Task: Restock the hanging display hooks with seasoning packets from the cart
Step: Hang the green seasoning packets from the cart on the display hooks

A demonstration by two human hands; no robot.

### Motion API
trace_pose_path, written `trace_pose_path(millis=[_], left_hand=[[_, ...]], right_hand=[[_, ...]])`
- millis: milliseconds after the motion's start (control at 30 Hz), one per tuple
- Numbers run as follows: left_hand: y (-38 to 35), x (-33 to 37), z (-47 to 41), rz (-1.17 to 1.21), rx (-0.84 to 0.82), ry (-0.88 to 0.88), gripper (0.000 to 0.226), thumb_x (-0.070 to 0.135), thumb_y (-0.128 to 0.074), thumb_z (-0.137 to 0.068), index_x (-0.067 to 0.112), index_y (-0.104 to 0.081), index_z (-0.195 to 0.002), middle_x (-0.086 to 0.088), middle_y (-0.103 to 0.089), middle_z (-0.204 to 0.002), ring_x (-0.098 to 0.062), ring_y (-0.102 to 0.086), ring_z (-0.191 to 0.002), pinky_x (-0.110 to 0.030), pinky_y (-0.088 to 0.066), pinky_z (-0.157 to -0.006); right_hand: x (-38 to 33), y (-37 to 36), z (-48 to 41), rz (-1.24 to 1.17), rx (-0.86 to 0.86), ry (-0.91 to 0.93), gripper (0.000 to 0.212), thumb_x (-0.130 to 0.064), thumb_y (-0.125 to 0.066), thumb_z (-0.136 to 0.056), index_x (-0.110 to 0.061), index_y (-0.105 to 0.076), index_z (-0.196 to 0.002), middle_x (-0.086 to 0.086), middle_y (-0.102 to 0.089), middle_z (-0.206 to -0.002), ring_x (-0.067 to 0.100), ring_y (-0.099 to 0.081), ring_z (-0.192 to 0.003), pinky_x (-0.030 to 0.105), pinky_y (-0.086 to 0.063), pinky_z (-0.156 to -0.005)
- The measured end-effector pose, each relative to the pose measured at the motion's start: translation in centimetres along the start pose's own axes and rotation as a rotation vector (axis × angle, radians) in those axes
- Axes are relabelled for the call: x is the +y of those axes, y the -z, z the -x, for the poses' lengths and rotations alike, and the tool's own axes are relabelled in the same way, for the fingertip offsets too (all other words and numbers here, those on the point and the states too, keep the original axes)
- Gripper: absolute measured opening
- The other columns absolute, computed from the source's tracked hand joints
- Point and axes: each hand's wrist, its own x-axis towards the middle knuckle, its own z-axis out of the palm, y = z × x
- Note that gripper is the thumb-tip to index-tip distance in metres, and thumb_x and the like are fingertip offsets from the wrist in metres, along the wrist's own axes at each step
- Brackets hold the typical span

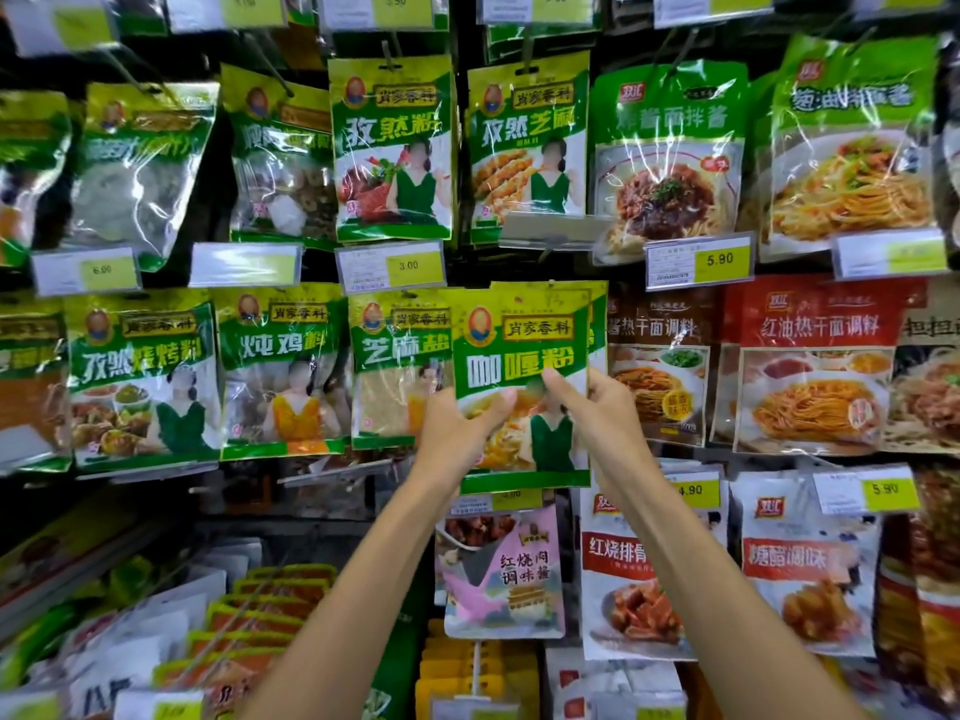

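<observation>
Head view showed the curry powder packet (pixel 521 350) held upright before the middle row of the display, its long axis vertical and its printed face toward the camera. It covered most of a matching green-and-yellow packet (pixel 598 314) hanging behind it, of which only the right edge showed. The left hand (pixel 462 428) pinched the packet's left edge about halfway down, thumb pressed on the front face and the other fingers out of sight behind. The right hand (pixel 597 407) pinched the right edge likewise, thumb on the front, and sat slightly higher, so it was the nearer to the top. The top strip, where a hang hole would be, lay straight above both grips and was free of them; the hook meant to take it was hidden behind the packet, so how the two lined up could not be told. Judging from this, the hanging step was under way and turned on steering that top edge onto the hook. Just beside the packet hung a sesame salt packet (pixel 400 366) to the left and a brown noodle-sauce packet (pixel 660 366) to the right, with a pink sauce packet (pixel 498 569) below.
</observation>
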Motion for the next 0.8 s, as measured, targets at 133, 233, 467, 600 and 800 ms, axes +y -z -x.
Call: trace_pose_path(millis=[133, 233, 467, 600, 800], left_hand=[[0.7, 0.4, -1.0, -0.202, 0.073, -0.169, 0.017, 0.034, -0.063, -0.088, 0.018, -0.064, -0.09, 0.001, -0.067, -0.097, -0.008, -0.064, -0.087, -0.027, -0.052, -0.076], [2.9, 2.2, -2.5, -0.557, 0.452, -0.567, 0.021, 0.025, -0.054, -0.095, 0.009, -0.062, -0.105, 0.004, -0.063, -0.092, -0.004, -0.061, -0.082, -0.012, -0.04, -0.07], [6.7, 4.7, -8.5, -1.098, 0.678, -0.997, 0.037, 0.018, -0.046, -0.098, -0.002, -0.049, -0.129, -0.021, -0.053, -0.129, -0.035, -0.049, -0.121, -0.04, -0.036, -0.107], [7.2, 4.0, -9.6, -1.203, 0.617, -0.995, 0.04, 0.022, -0.046, -0.099, -0.003, -0.048, -0.13, -0.022, -0.052, -0.13, -0.037, -0.049, -0.12, -0.045, -0.034, -0.108], [7.3, 3.6, -9.6, -1.173, 0.608, -1.022, 0.038, 0.022, -0.045, -0.098, -0.004, -0.051, -0.125, -0.022, -0.057, -0.121, -0.036, -0.052, -0.115, -0.045, -0.035, -0.107]], right_hand=[[0.3, 0.8, -0.5, -0.001, 0.032, 0.0, 0.047, -0.03, -0.063, -0.092, 0.017, -0.058, -0.093, 0.016, -0.057, -0.078, 0.017, -0.056, -0.067, 0.025, -0.046, -0.061], [0.4, 1.4, -1.2, -0.009, 0.076, -0.028, 0.039, -0.026, -0.061, -0.093, 0.013, -0.059, -0.092, 0.024, -0.064, -0.09, 0.022, -0.063, -0.077, 0.035, -0.056, -0.07], [-0.3, 2.3, -3.1, -0.037, 0.111, -0.01, 0.034, -0.024, -0.063, -0.092, -0.01, -0.052, -0.063, 0.005, -0.058, -0.067, 0.016, -0.058, -0.065, 0.027, -0.05, -0.055], [-0.7, 2.2, -3.9, -0.002, 0.12, 0.01, 0.032, -0.022, -0.063, -0.091, -0.004, -0.054, -0.065, 0.012, -0.057, -0.075, 0.02, -0.054, -0.074, 0.031, -0.042, -0.063], [-0.2, 2.3, -4.5, 0.061, 0.142, -0.015, 0.044, -0.018, -0.066, -0.087, -0.012, -0.045, -0.049, -0.003, -0.041, -0.051, 0.017, -0.043, -0.065, 0.033, -0.036, -0.063]])
